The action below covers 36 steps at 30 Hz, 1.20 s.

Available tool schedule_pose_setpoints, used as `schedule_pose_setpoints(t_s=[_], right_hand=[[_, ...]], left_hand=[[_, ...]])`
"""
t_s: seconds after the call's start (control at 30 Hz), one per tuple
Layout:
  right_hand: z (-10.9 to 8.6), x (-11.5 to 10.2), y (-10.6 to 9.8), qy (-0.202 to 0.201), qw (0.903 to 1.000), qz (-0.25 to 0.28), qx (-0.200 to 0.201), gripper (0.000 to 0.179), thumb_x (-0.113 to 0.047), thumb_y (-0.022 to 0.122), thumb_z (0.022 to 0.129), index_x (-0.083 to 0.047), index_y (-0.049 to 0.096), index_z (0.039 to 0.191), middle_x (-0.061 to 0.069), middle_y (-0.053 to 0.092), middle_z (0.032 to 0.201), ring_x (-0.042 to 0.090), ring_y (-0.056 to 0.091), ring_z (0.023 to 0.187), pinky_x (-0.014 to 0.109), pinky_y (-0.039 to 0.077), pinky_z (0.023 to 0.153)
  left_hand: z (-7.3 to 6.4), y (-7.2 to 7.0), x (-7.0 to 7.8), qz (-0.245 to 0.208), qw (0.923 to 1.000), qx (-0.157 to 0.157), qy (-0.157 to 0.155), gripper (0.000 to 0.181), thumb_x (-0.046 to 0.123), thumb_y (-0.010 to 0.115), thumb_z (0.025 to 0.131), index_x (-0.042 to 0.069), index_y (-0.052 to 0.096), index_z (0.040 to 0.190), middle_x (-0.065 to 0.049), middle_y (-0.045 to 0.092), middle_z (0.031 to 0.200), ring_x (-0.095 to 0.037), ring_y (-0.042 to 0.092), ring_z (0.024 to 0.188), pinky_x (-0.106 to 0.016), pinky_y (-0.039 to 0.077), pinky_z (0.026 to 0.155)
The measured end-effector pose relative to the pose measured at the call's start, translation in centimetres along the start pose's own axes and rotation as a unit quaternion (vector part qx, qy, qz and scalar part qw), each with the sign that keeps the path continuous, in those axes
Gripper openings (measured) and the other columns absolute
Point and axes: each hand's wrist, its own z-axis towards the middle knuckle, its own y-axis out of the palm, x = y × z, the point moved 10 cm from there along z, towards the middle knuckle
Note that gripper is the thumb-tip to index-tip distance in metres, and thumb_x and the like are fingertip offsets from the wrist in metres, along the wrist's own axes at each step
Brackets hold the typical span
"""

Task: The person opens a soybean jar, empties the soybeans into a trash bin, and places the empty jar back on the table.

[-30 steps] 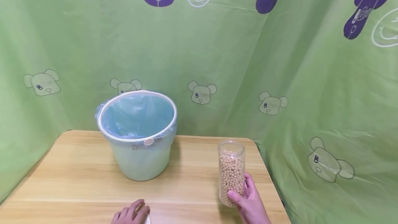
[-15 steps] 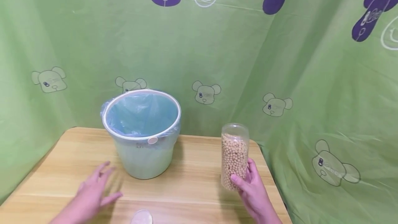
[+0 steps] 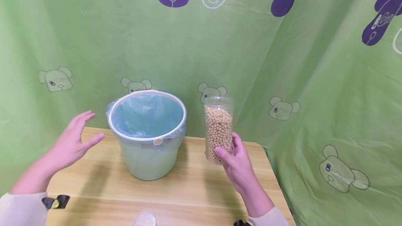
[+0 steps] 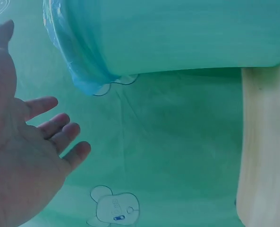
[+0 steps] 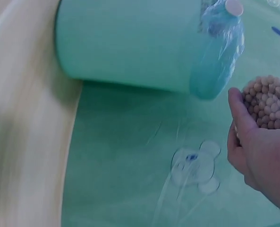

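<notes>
My right hand grips a clear plastic jar by its lower part, thumb in front and fingers round the back. Small round beige balls, like chickpeas, fill most of the jar; its top has no lid on. The jar is held up above the table, to the right of a mint-green bucket with a white rim and a blue plastic liner. On the bucket's left, my left hand is raised with fingers spread and nothing in it. In the left wrist view that hand shows its bare palm, apart from the bucket.
A round, pale lid lies on the wooden table at the front edge of the head view. Behind the table hangs a green curtain with cartoon prints, which also runs along the right side.
My left hand has left the lid and moved up and left to beside the bucket. My right hand has lifted the jar higher and brought it left toward the bucket.
</notes>
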Motion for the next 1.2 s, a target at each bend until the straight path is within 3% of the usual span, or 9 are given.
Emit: schedule_pose_setpoints(t_s=[0.1, 0.23, 0.43, 0.63, 0.83, 0.93, 1.07, 1.2], right_hand=[[1.0, -0.1, 1.8, -0.001, 0.9998, 0.022, 0.004, 0.069, -0.001, 0.069, 0.088, -0.019, 0.036, 0.146, 0.009, 0.046, 0.144, 0.024, 0.058, 0.126, 0.04, 0.053, 0.106], [2.0, 0.6, 3.7, 0.012, 0.9991, 0.038, 0.015, 0.066, -0.004, 0.072, 0.087, -0.018, 0.042, 0.144, 0.01, 0.05, 0.141, 0.025, 0.059, 0.124, 0.039, 0.054, 0.105], [3.2, 2.9, 5.7, 0.034, 0.9983, 0.042, 0.022, 0.066, -0.008, 0.076, 0.085, -0.019, 0.046, 0.143, 0.011, 0.048, 0.142, 0.028, 0.057, 0.125, 0.04, 0.055, 0.104], [3.7, 4.2, 6.3, 0.031, 0.9989, 0.02, 0.026, 0.069, -0.009, 0.077, 0.085, -0.019, 0.046, 0.145, 0.013, 0.048, 0.144, 0.029, 0.058, 0.125, 0.04, 0.055, 0.103], [4.0, 3.9, 5.7, 0.026, 0.9975, -0.025, 0.061, 0.071, -0.019, 0.081, 0.083, -0.024, 0.046, 0.145, 0.009, 0.054, 0.142, 0.028, 0.058, 0.125, 0.038, 0.056, 0.103], [4.1, 3.5, 5.4, 0.03, 0.9949, -0.064, 0.071, 0.074, -0.019, 0.081, 0.083, -0.023, 0.044, 0.147, 0.008, 0.048, 0.142, 0.028, 0.057, 0.125, 0.038, 0.055, 0.103], [4.3, 2.6, 5.4, 0.031, 0.9919, -0.107, 0.061, 0.074, -0.01, 0.076, 0.084, -0.019, 0.042, 0.149, 0.01, 0.036, 0.141, 0.028, 0.053, 0.127, 0.041, 0.053, 0.106], [4.5, 1.9, 5.6, 0.031, 0.9894, -0.136, 0.042, 0.077, -0.002, 0.07, 0.082, -0.019, 0.04, 0.151, 0.01, 0.036, 0.142, 0.029, 0.05, 0.128, 0.042, 0.053, 0.106]], left_hand=[[1.4, 0.2, 0.7, -0.002, 0.9998, -0.016, -0.006, 0.088, 0.042, 0.064, 0.098, -0.001, 0.017, 0.159, -0.025, 0.007, 0.168, -0.057, 0.017, 0.148, -0.08, 0.019, 0.11], [2.9, 1.4, 2.1, -0.001, 0.9989, -0.047, -0.009, 0.094, 0.05, 0.064, 0.095, 0.003, 0.016, 0.16, -0.017, 0.003, 0.171, -0.052, 0.012, 0.152, -0.08, 0.018, 0.112], [4.7, 3.2, 2.5, 0.029, 0.998, -0.056, -0.006, 0.106, 0.06, 0.063, 0.092, -0.001, 0.01, 0.16, -0.024, 0.006, 0.169, -0.053, 0.008, 0.152, -0.079, 0.01, 0.115], [5.0, 4.9, 1.8, 0.065, 0.9948, -0.075, -0.024, 0.115, 0.07, 0.058, 0.089, -0.003, 0.004, 0.16, -0.024, 0.002, 0.169, -0.05, 0.002, 0.154, -0.08, 0.006, 0.115], [5.1, 5.1, 2.1, 0.07, 0.9944, -0.076, -0.023, 0.116, 0.074, 0.053, 0.089, -0.003, 0.003, 0.16, -0.024, 0.002, 0.169, -0.047, -0.001, 0.155, -0.078, 0.004, 0.117], [5.1, 5.2, 2.2, 0.072, 0.9941, -0.078, -0.024, 0.117, 0.076, 0.051, 0.088, -0.003, 0.003, 0.16, -0.023, 0.003, 0.169, -0.047, 0.0, 0.156, -0.076, 0.005, 0.118], [5.0, 5.2, 2.0, 0.078, 0.9934, -0.079, -0.027, 0.117, 0.077, 0.049, 0.088, -0.003, 0.004, 0.16, -0.023, 0.003, 0.169, -0.046, 0.0, 0.156, -0.075, 0.005, 0.12], [4.9, 5.2, 1.6, 0.081, 0.9928, -0.084, -0.027, 0.117, 0.078, 0.048, 0.088, -0.003, 0.005, 0.16, -0.024, 0.003, 0.169, -0.046, -0.001, 0.156, -0.073, 0.004, 0.121]])
